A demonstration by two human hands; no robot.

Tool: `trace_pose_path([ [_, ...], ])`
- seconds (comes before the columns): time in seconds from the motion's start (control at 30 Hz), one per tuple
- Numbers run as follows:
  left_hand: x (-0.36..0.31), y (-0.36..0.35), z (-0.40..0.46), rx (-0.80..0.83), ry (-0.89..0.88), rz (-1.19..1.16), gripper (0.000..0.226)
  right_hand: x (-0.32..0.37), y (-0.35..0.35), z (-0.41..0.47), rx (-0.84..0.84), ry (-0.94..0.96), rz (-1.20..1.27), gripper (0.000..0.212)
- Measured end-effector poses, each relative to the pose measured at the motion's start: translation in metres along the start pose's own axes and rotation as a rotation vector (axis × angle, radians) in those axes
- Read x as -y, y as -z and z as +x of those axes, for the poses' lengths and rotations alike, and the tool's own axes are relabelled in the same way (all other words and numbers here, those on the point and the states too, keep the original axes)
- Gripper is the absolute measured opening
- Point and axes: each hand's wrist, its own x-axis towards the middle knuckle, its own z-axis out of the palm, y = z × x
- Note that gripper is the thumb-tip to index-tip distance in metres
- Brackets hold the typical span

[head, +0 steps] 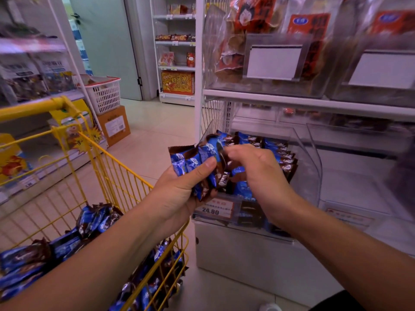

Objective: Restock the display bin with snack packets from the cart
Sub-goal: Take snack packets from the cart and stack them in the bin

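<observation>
My left hand (pixel 179 194) is gripping a bunch of snack packets (pixel 195 164), my right hand (pixel 251 169) pinching one from it. The display bin (pixel 310 158) is lying just beyond my right grip, nearer that hand; the cart (pixel 107 158) is sitting behind-left.

A white metal shelf (pixel 247 254) carries a clear plastic display bin (pixel 307 153) holding blue-and-brown snack packets (pixel 276 147). The pale tiled floor (pixel 155 131) bears a yellow wire cart (pixel 116 176) and a brown cardboard box (pixel 114 125).
</observation>
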Motion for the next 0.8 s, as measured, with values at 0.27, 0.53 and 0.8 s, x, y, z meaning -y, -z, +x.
trace_pose_path([
  [0.27, -0.002, -0.009, 0.006, 0.134, 0.002, 0.064, 0.056, -0.001, 0.028, 0.014, 0.39, -0.316, 0.332, 0.056],
  [0.53, 0.0, -0.024, 0.013, 0.223, 0.041, 0.245, 0.069, 0.003, 0.045, 0.014, 0.539, -0.367, 0.39, 0.085],
  [0.8, 0.003, -0.043, 0.023, 0.057, 0.012, 0.291, 0.062, 0.004, 0.058, 0.026, 0.4, -0.424, 0.395, 0.027],
])
